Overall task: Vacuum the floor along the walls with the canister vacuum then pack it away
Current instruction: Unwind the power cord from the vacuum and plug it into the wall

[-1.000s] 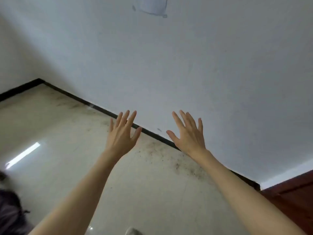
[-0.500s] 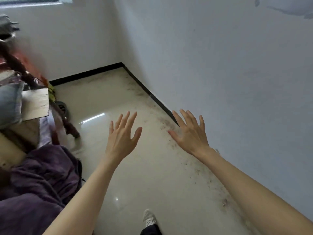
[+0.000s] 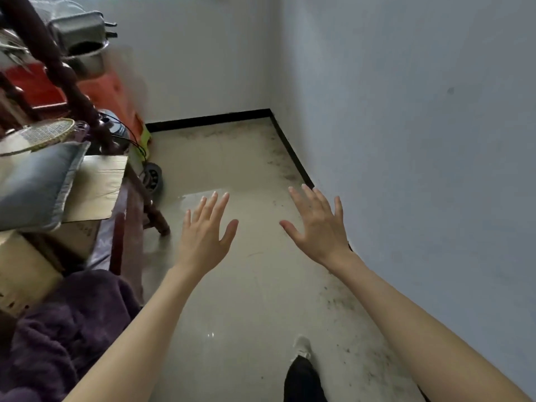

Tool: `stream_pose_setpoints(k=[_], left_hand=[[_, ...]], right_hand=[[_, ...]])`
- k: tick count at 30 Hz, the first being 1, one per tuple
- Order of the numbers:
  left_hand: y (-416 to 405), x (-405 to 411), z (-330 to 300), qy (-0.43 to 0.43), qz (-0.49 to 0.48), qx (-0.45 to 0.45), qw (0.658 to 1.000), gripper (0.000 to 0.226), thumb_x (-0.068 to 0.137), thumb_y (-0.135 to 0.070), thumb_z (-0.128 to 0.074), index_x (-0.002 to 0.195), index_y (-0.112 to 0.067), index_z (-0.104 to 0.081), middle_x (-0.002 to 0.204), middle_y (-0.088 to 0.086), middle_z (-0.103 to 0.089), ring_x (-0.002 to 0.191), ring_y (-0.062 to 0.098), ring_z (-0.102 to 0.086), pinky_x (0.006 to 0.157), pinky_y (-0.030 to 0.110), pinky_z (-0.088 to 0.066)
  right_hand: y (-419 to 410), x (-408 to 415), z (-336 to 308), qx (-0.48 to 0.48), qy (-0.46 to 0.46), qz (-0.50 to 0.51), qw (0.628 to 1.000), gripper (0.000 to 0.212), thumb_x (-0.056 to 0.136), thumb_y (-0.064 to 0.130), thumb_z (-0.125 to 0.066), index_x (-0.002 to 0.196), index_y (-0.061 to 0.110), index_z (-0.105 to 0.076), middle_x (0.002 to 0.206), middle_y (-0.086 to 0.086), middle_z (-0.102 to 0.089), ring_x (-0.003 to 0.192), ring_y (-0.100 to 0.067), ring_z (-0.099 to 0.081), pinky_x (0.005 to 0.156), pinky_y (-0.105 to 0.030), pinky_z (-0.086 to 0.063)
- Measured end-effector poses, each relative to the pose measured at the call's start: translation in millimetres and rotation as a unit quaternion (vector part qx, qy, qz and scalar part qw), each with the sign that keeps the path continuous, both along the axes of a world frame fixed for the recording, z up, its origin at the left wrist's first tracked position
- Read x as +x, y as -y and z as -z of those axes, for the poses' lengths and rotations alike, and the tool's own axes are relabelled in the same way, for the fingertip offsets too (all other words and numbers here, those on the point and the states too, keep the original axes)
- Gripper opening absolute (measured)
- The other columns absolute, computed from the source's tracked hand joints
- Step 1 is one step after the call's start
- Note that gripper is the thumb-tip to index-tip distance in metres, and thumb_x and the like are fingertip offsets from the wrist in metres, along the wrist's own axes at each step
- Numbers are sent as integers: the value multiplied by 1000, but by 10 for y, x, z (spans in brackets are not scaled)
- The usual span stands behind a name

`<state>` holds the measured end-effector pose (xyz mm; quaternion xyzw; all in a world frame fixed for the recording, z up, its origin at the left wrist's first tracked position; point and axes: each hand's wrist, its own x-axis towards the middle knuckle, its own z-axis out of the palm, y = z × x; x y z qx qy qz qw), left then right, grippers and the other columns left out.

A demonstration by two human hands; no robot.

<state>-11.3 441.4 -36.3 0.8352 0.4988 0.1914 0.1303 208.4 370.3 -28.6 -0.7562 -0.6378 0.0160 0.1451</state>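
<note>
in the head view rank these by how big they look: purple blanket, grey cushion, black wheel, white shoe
1. purple blanket, largest, though it lies nearest the camera.
2. grey cushion.
3. black wheel and white shoe look about alike; the shoe is partly hidden by the trouser leg, so I won't rank them.

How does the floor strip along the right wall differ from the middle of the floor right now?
The strip along the right wall is speckled with dark dirt, thickest beside the black skirting; the middle of the floor looks clean. The middle is glossy, mirroring a bright patch of light; the strip looks dull. Both are the same pale tile. Both hands, left hand and right hand, are empty.
</note>
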Motion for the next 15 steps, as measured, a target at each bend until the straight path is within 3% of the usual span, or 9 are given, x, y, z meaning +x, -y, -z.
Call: stream_pose_setpoints(k=[9,15], left_hand=[[-1293,843,52,27,-102,-21,994,57,98,-34,-43,150,-19,-26,156,6,-23,146,25,-13,117,49,-7],[-2162,923,29,23,-162,-9,987,57,97,-32,-47,149,-18,-28,155,7,-27,145,27,-17,115,52,-11]], right_hand=[[-1736,925,-6,-18,29,-105,994,71,96,57,-40,156,31,-12,163,-2,-15,150,-20,-9,118,-56,0],[-2888,1080,-27,-25,43,-167,985,71,96,59,-39,155,31,-12,163,-2,-16,150,-21,-10,117,-57,0]])
